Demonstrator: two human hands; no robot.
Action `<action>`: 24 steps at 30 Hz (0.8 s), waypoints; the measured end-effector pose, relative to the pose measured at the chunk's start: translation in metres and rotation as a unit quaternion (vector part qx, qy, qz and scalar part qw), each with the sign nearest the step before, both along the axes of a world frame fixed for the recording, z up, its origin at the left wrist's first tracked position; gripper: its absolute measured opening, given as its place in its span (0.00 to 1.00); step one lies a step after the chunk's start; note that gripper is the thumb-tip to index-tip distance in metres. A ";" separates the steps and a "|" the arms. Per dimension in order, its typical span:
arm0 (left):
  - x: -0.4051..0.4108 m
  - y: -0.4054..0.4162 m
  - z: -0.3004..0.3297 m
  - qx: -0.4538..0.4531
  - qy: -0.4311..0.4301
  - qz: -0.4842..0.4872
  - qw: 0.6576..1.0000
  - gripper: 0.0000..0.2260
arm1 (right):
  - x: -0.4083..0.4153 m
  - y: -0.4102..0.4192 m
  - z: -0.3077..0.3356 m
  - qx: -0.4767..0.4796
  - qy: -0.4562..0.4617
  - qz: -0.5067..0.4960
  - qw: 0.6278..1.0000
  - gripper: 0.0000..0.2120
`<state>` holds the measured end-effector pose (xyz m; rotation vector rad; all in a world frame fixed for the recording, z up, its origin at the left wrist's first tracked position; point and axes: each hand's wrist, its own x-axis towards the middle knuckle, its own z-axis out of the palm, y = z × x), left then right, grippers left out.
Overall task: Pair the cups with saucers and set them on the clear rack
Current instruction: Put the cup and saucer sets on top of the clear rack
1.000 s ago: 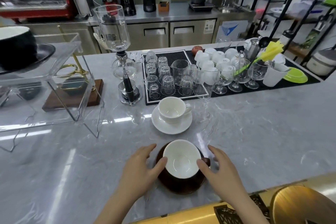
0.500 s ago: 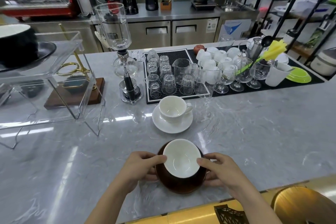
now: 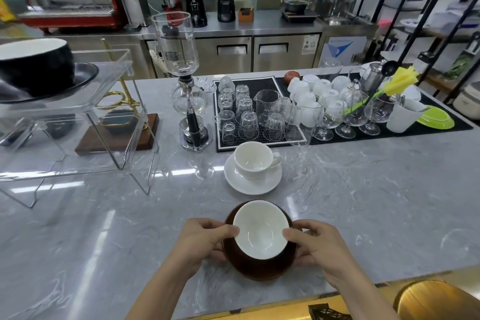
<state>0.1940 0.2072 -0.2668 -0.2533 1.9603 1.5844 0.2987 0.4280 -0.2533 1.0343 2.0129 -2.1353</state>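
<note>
A brown cup with a white inside (image 3: 260,231) sits on a brown saucer (image 3: 259,267) near the counter's front edge. My left hand (image 3: 202,241) grips the saucer's left side, thumb on the cup rim. On the right side my right hand (image 3: 314,244) grips it the same way. The pair looks slightly raised and tilted. Behind it stands a white cup (image 3: 253,160) on a white saucer (image 3: 252,184). A black cup (image 3: 36,65) on a dark saucer (image 3: 83,78) rests on top of the clear rack (image 3: 117,112) at the left.
A siphon coffee maker (image 3: 181,80) stands beside the rack. A black mat (image 3: 259,109) holds several upturned glasses, a glass pitcher, wine glasses and white cups. Green plates (image 3: 436,118) lie at the far right. A gold stool (image 3: 439,301) sits at the lower right.
My hands went from open beside the brown saucer to gripping it on both sides, thumbs on the cup rim. The pair now appears lifted a little.
</note>
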 end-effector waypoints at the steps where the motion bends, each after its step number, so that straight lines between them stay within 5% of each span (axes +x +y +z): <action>1: -0.001 -0.003 0.003 0.002 0.008 0.006 1.000 0.11 | -0.002 -0.002 0.003 -0.002 0.007 0.000 1.000 0.12; 24: -0.011 -0.125 0.187 0.094 0.299 0.134 0.940 0.27 | -0.082 -0.102 0.178 0.041 0.292 0.157 0.943 0.21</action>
